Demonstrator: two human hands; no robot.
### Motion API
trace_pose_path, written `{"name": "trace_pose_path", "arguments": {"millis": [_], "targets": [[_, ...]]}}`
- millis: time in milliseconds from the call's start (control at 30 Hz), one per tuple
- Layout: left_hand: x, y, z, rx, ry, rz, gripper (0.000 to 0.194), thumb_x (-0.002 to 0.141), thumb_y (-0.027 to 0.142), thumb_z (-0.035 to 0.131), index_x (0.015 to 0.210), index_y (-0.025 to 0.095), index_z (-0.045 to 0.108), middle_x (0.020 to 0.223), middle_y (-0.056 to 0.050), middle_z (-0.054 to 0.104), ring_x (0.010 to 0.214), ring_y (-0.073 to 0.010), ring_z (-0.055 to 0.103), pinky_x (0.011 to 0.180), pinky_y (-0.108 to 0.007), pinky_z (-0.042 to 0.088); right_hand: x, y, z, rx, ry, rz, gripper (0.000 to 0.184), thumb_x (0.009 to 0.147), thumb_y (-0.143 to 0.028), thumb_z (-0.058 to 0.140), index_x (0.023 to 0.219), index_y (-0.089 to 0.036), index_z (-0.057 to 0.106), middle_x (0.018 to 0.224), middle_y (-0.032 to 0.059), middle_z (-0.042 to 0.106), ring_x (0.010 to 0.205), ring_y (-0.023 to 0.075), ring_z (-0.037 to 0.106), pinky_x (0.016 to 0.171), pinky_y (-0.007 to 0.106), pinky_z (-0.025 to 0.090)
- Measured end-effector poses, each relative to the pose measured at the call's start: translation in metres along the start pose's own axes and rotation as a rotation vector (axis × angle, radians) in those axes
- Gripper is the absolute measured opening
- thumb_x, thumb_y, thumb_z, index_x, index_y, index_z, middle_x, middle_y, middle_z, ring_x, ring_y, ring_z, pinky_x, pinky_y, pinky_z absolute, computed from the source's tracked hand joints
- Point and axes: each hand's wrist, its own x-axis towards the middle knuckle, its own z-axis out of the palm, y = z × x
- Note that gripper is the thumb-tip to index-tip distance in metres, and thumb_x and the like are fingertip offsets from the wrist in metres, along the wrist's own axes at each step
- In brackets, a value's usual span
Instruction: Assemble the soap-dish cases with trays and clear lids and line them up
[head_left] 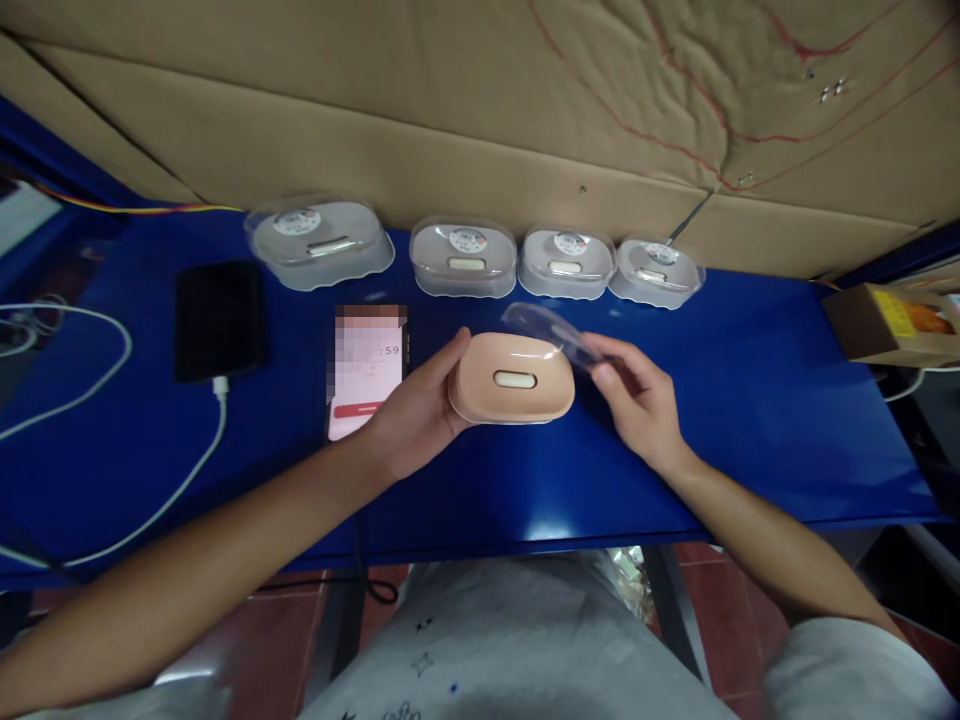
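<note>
Now grips peach box [514, 362] by left end w/ L hand [427, 405] over blue desk [480, 505], prob. leaving top free; pinches tilted clear cover [550, 328] by right edge w/ R hand [639, 398] at box's far right. Has covered boxes [463, 258] far side, prob. for room.

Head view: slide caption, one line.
Left hand holds a peach box, right hand a tilted clear cover, with four covered boxes behind on a blue table.

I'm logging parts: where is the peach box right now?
In the head view, the peach box is mid-picture, in the left hand, right of the phone; the right hand holds a clear cover beside it.
</note>
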Motion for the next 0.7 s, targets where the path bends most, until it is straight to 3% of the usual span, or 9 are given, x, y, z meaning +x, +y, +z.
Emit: {"name": "trace_pose_path", "arguments": {"millis": [100,333,400,533,700], "targets": [[-0.001,-0.002,0.003,-0.011,-0.073,0.015,0.040,0.113,0.047,0.051,0.115,0.021,0.082,0.118,-0.007,0.085,0.105,-0.0207,0.081,0.082,-0.026,0.066,-0.007,-0.012,0.003,-0.133,-0.081,-0.213,0.037,0.104,-0.035,0.072,0.140,-0.030,0.071,0.138,0.0089,0.077,0.132,0.0291,0.071,0.115,0.053,0.057],[-0.006,-0.003,0.010,0.026,-0.261,0.044,0.054,0.111,0.057,0.049,0.126,0.016,0.080,0.135,-0.013,0.079,0.134,-0.0324,0.071,0.107,-0.039,0.062,-0.009,-0.014,0.003,-0.301,-0.154,-0.455,0.045,0.104,-0.026,0.072,0.148,-0.030,0.065,0.137,0.0100,0.077,0.129,0.0300,0.071,0.106,0.051,0.059],[-0.007,-0.004,0.010,0.038,-0.290,0.077,0.051,0.109,0.057,0.055,0.128,0.016,0.079,0.137,-0.014,0.078,0.137,-0.0335,0.069,0.110,-0.040,0.060,-0.009,-0.013,0.003,-0.320,-0.149,-0.489,0.047,0.103,-0.025,0.072,0.149,-0.030,0.064,0.138,0.0098,0.076,0.130,0.0301,0.071,0.106,0.051,0.059],[-0.008,-0.004,0.009,0.091,-0.236,0.132,0.039,0.103,0.039,0.071,0.135,0.016,0.076,0.139,-0.013,0.077,0.131,-0.0313,0.072,0.107,-0.036,0.060,-0.010,-0.013,0.005,-0.348,-0.153,-0.529,0.052,0.102,-0.021,0.073,0.152,-0.029,0.060,0.141,0.0108,0.074,0.131,0.0304,0.070,0.105,0.051,0.059],[-0.004,-0.006,0.008,0.061,-0.289,0.102,0.040,0.108,0.037,0.059,0.134,0.013,0.077,0.139,-0.012,0.078,0.133,-0.0302,0.071,0.109,-0.036,0.058,-0.008,-0.012,0.006,-0.355,-0.162,-0.518,0.054,0.104,-0.023,0.071,0.155,-0.030,0.057,0.143,0.0103,0.074,0.131,0.0306,0.069,0.107,0.051,0.058]]}}
